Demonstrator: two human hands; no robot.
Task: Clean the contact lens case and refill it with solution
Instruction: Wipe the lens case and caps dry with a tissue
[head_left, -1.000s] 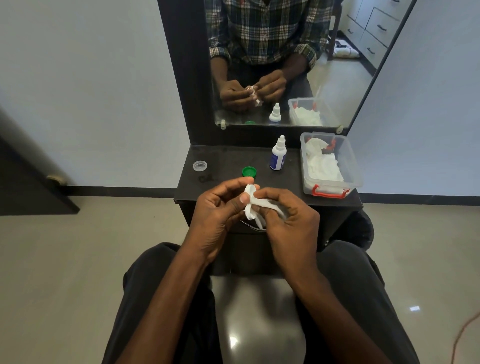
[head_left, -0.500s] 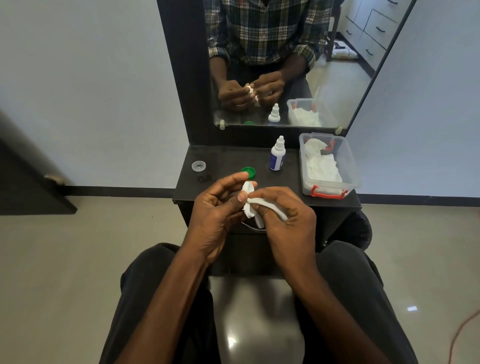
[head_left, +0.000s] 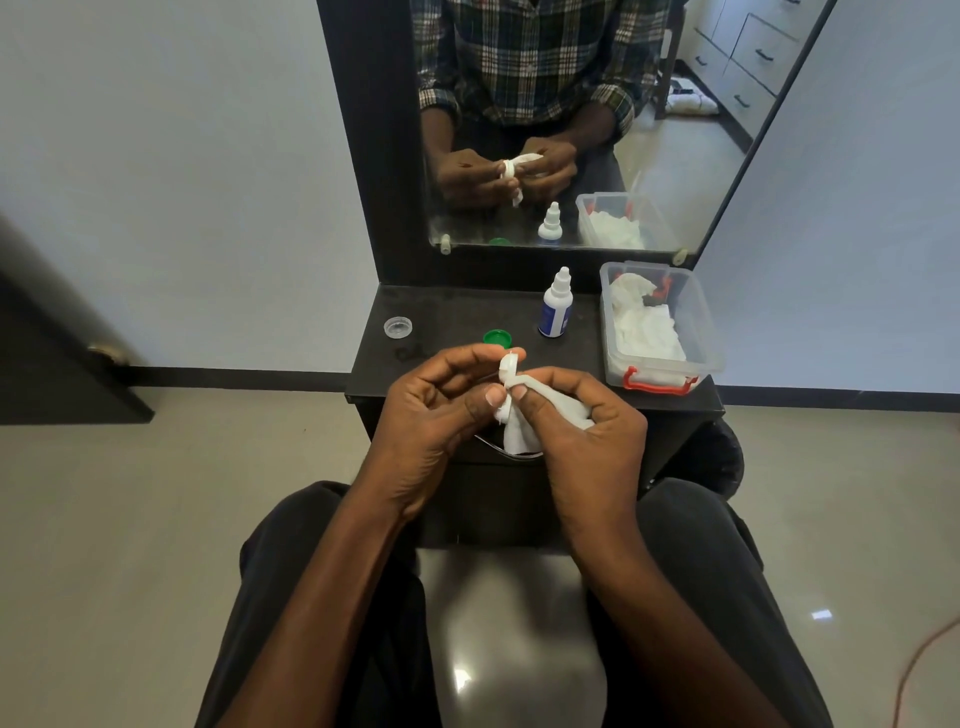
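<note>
My left hand (head_left: 434, 415) pinches a white contact lens case (head_left: 507, 368) upright between thumb and fingers, in front of the black dresser top (head_left: 447, 312). My right hand (head_left: 582, 431) grips a white tissue (head_left: 519, 436) and presses a fold of it against the case. A green cap (head_left: 497, 338) lies on the dresser just beyond my hands. A clear cap (head_left: 398, 327) sits at the dresser's left. The white solution bottle (head_left: 556, 306) with a blue label stands upright at the back, its tip closed.
A clear plastic box (head_left: 701, 332) with red latches, holding white tissues, sits at the dresser's right end. A mirror (head_left: 571, 130) behind reflects my hands. My knees flank a shiny floor below. A dark door stands at the far left.
My hands have stayed in the same place. The right fingers have shifted the tissue against the case, and more tissue now hangs below the case.
</note>
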